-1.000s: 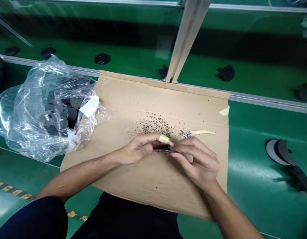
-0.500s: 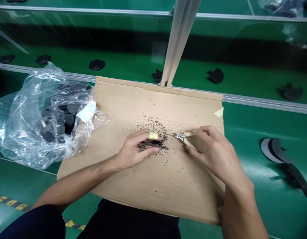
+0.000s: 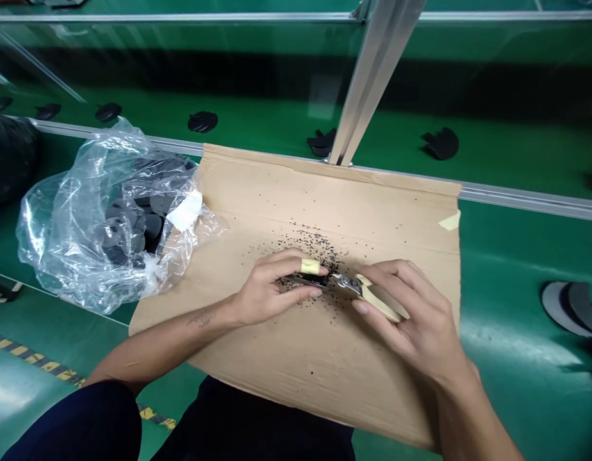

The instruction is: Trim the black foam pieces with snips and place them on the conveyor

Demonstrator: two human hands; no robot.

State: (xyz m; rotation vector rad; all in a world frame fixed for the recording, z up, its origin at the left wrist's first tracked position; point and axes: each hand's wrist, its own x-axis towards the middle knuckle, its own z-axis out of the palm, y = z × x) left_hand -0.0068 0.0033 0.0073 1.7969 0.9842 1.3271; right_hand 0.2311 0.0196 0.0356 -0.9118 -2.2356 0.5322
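Observation:
My left hand (image 3: 264, 291) pinches a thin, dark flat plastic part (image 3: 303, 280) between thumb and fingers; yellow tape wraps one finger. My right hand (image 3: 416, 314) is closed around the pale yellow handles of small nippers (image 3: 346, 283). The nippers' metal jaws meet the right end of the part, though whether they bite into it cannot be made out. Beneath both hands lies a brown cardboard sheet (image 3: 277, 371), strewn with many tiny black bits (image 3: 315, 243) around and behind the part.
A clear plastic bag (image 3: 75, 237) holding dark flat pieces rests on the left of the cardboard. A metal post (image 3: 377, 77) rises behind it. Dark curved parts (image 3: 443, 144) lie along the green surface at the back, and grey and black ones (image 3: 572, 307) at right.
The nippers have moved left, from apart to the end of the dark part, and the right hand has closed more on the handles. The view has shifted somewhat left.

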